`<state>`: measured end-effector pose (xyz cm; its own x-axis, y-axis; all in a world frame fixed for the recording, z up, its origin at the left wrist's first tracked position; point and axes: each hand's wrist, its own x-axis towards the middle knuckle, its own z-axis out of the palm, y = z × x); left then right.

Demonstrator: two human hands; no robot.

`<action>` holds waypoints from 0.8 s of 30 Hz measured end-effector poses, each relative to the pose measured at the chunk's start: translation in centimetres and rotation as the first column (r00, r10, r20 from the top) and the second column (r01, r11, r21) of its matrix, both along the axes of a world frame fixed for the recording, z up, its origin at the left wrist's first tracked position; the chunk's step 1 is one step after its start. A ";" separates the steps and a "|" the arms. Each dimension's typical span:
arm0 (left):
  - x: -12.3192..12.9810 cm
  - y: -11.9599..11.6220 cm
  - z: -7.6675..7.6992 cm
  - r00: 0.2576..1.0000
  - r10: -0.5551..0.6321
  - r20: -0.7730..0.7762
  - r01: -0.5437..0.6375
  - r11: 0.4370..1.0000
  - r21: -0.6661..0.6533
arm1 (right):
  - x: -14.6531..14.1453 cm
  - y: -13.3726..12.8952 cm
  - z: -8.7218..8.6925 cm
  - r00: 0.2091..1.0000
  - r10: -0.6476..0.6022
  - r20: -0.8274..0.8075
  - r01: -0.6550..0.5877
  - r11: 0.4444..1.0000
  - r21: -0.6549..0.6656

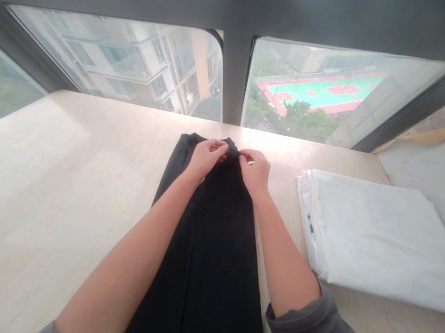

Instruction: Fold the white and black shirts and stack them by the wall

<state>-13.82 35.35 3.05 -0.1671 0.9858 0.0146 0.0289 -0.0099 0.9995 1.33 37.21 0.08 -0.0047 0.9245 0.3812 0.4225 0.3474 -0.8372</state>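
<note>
Plain black garment [217, 274] is lying under the left hand [207, 156] and left of the right hand [255, 171]; both are pinching its bunched far edge, while a faint lengthwise line is showing.

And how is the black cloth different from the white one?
The black cloth is stretched out long, while the white cloth is folded into a flat, layered stack. The left hand and right hand pinch the far end of the black cloth; neither is on the white cloth. The black cloth is dark, and the white cloth is pale. Both lie on the same pale surface.
</note>
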 end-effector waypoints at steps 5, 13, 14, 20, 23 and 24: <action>0.3 -0.5 -0.3 0.992 -0.098 0.080 0.101 0.994 -0.034 | 0.1 0.2 -0.2 0.998 -0.004 -0.057 -0.001 0.997 -0.075; 1.3 -0.1 -0.5 0.975 -0.209 0.081 0.214 0.976 -0.049 | 0.2 0.1 0.8 0.991 -0.133 -0.030 0.131 0.990 -0.050; 1.5 0.0 -0.5 0.970 -0.229 0.084 0.233 0.972 -0.035 | 0.2 0.2 0.9 0.992 -0.123 -0.015 0.122 0.990 -0.071; 1.6 -0.4 -0.6 0.978 -0.115 -0.175 0.122 0.992 0.030 | 0.1 1.6 0.2 0.988 -0.124 0.095 0.138 0.976 -0.169; 0.9 -3.3 -0.4 0.872 0.014 -0.489 0.008 0.999 0.043 | -0.1 2.7 -0.1 0.983 -0.100 0.151 0.128 0.974 -0.188; 0.8 -4.7 -0.2 0.807 0.013 -0.591 0.025 0.998 0.057 | -0.1 3.3 -0.1 0.982 -0.087 0.170 0.120 0.973 -0.198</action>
<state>-12.99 30.63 2.81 -0.1016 0.9809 0.1661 0.6129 -0.0698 0.7870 1.19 40.46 -0.02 0.0502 0.9816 0.1840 0.5804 0.1212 -0.8052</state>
